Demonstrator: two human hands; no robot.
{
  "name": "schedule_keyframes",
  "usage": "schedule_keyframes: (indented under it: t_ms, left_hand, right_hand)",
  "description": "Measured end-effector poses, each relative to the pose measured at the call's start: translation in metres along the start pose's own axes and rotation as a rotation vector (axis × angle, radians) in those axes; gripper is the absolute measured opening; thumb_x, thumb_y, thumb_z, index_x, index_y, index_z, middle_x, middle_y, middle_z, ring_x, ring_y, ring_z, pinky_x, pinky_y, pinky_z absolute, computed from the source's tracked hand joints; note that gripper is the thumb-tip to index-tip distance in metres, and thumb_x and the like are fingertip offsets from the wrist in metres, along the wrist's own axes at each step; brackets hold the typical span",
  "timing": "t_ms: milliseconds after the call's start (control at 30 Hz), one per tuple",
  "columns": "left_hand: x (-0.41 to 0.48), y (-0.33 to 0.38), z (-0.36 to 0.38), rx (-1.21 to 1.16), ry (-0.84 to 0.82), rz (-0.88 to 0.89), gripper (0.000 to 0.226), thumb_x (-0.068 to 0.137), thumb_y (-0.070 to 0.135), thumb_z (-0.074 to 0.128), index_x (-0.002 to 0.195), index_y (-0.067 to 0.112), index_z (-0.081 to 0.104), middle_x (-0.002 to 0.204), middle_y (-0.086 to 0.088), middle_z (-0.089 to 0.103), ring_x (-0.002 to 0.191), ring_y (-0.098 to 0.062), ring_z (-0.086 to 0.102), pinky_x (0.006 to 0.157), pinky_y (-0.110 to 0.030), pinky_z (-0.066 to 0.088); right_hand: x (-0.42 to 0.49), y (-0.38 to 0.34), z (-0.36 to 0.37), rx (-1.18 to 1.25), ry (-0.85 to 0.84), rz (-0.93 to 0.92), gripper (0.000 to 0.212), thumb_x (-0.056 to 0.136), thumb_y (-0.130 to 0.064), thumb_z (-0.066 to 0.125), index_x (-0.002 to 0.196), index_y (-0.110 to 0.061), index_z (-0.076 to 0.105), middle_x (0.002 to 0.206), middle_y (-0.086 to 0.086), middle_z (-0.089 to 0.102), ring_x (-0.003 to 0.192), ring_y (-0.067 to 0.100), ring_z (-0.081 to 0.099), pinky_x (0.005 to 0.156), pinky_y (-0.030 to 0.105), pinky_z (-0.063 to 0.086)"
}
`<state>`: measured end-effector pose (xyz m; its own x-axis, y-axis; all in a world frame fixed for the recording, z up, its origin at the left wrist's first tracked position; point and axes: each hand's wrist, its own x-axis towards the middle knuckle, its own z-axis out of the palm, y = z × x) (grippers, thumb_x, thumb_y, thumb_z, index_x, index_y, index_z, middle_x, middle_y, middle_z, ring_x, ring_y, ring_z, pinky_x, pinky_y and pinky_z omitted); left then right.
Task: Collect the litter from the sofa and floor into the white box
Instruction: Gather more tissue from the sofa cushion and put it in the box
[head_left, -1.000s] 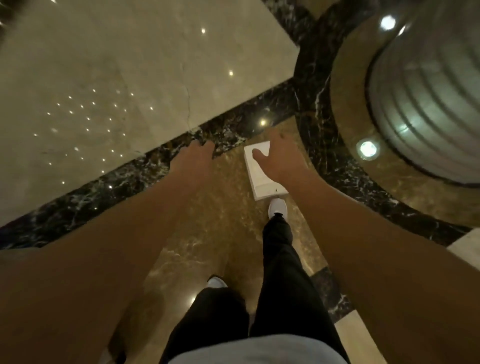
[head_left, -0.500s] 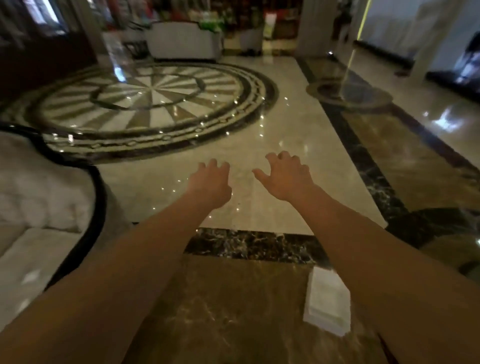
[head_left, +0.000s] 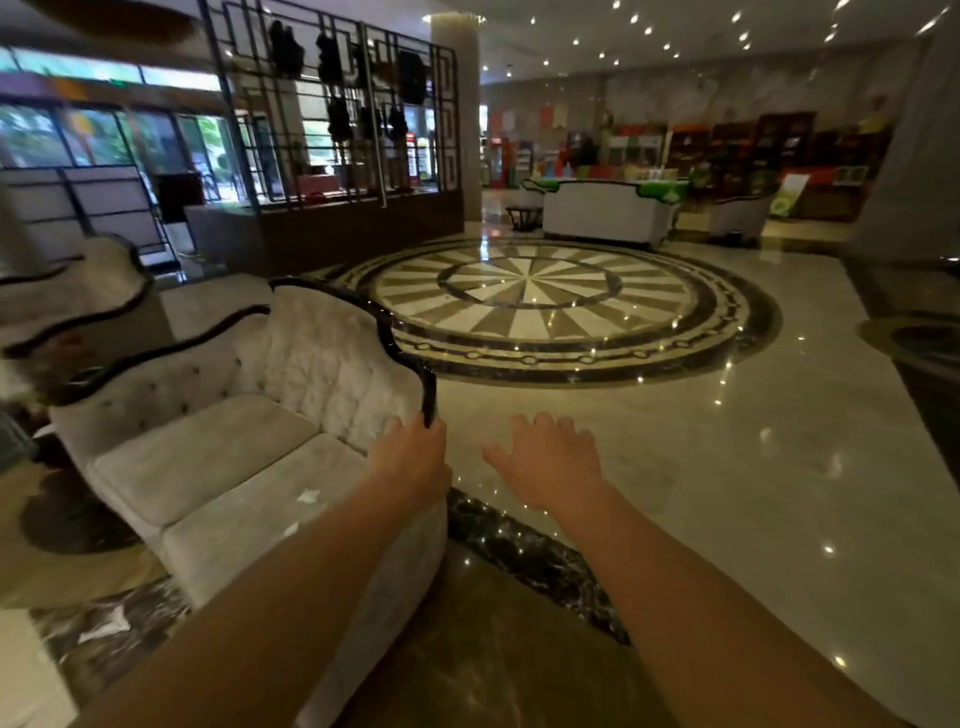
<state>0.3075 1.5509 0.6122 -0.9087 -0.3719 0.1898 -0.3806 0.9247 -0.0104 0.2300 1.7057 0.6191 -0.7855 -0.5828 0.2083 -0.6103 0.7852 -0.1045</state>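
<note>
Two bare forearms reach forward over a polished marble floor (head_left: 727, 467). The left hand (head_left: 410, 462) hovers by the sofa (head_left: 234, 467) arm, fingers curled loosely, pinching nothing. The right hand (head_left: 550, 462) is empty, fingers spread. A white paper scrap (head_left: 307, 496) lies on the near seat cushion; another scrap (head_left: 106, 626) lies on the floor beside the sofa. The white box is out of view. Best to pinch each scrap lightly. Beyond the sofa's dark-trimmed edge, the floor stretches open toward a circular inlay (head_left: 530, 301).
</note>
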Motion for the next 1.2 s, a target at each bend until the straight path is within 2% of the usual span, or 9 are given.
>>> schedule_keyframes:
  t_ms: [233,433,567,667,800,900,967,1067,1200]
  left_hand:
    - [-0.030,-0.054,-0.023,0.002,0.053,-0.078,0.037,0.082,0.040,0.051,0.113,0.019,0.047,0.111,-0.006,0.048,0.106,-0.031,0.047,0.068,-0.038,0.037]
    - [-0.066,-0.125,-0.024,0.006,0.006,-0.159,0.040,0.084,0.043,0.052,0.115,0.019,0.045,0.118,-0.008,0.047,0.110,-0.032,0.047,0.075,-0.039,0.043]
    - [-0.094,-0.194,-0.018,0.008,-0.050,-0.222,0.047,0.083,0.041,0.055,0.123,0.019,0.045,0.121,-0.007,0.047,0.111,-0.032,0.047,0.084,-0.043,0.048]
    - [-0.117,-0.255,-0.009,0.008,-0.055,-0.256,0.045,0.081,0.042,0.056,0.119,0.020,0.049,0.117,-0.008,0.050,0.107,-0.032,0.050,0.078,-0.043,0.049]
    - [-0.151,-0.342,0.009,-0.017,-0.121,-0.298,0.040,0.079,0.045,0.057,0.110,0.019,0.050,0.112,-0.008,0.051,0.102,-0.031,0.052,0.069,-0.037,0.043]
    - [-0.177,-0.401,0.029,0.028,-0.187,-0.311,0.041,0.079,0.047,0.057,0.109,0.019,0.051,0.112,-0.010,0.052,0.102,-0.033,0.053,0.071,-0.038,0.043]
    - [-0.192,-0.437,0.041,0.047,-0.220,-0.328,0.041,0.079,0.047,0.058,0.107,0.018,0.053,0.111,-0.009,0.054,0.098,-0.031,0.054,0.071,-0.037,0.045]
    - [-0.204,-0.480,0.058,0.023,-0.269,-0.350,0.034,0.077,0.046,0.059,0.100,0.021,0.054,0.102,-0.006,0.056,0.083,-0.025,0.053,0.062,-0.035,0.046]
    - [-0.200,-0.516,0.075,0.008,-0.340,-0.372,0.037,0.079,0.044,0.056,0.105,0.018,0.051,0.107,-0.010,0.053,0.094,-0.031,0.054,0.066,-0.039,0.048]
  right_hand:
    - [-0.004,-0.060,-0.016,0.018,-0.037,-0.022,0.073,0.086,-0.072,0.017,0.118,-0.019,0.055,0.116,0.011,0.059,0.106,0.031,0.052,0.084,0.048,0.039]
    - [-0.008,-0.144,-0.005,0.060,-0.085,-0.068,0.073,0.085,-0.072,0.016,0.118,-0.018,0.054,0.114,0.011,0.059,0.104,0.032,0.052,0.078,0.045,0.037]
    - [-0.012,-0.218,0.005,0.098,-0.088,-0.125,0.065,0.085,-0.067,0.022,0.116,-0.019,0.054,0.111,0.011,0.058,0.101,0.031,0.052,0.076,0.044,0.039]
    - [-0.015,-0.282,0.018,0.084,-0.102,-0.169,0.058,0.087,-0.062,0.030,0.119,-0.018,0.051,0.117,0.011,0.056,0.106,0.032,0.051,0.081,0.045,0.042]
    - [-0.021,-0.373,0.039,0.092,-0.131,-0.210,0.043,0.087,-0.046,0.045,0.119,-0.016,0.049,0.119,0.011,0.053,0.109,0.033,0.050,0.077,0.042,0.041]
    - [-0.033,-0.426,0.065,0.100,-0.118,-0.252,0.038,0.086,-0.034,0.051,0.120,-0.015,0.050,0.120,0.012,0.054,0.109,0.033,0.051,0.083,0.043,0.044]
    - [-0.039,-0.451,0.086,0.098,-0.172,-0.241,0.038,0.086,-0.031,0.053,0.122,-0.017,0.050,0.123,0.011,0.054,0.111,0.033,0.052,0.089,0.045,0.048]
    - [-0.036,-0.473,0.112,0.073,-0.280,-0.191,0.043,0.088,-0.029,0.050,0.130,-0.020,0.046,0.132,0.009,0.051,0.117,0.033,0.049,0.094,0.049,0.047]
    - [-0.013,-0.486,0.135,0.063,-0.304,-0.162,0.042,0.084,-0.025,0.050,0.126,-0.020,0.049,0.124,0.007,0.055,0.108,0.031,0.054,0.085,0.045,0.050]
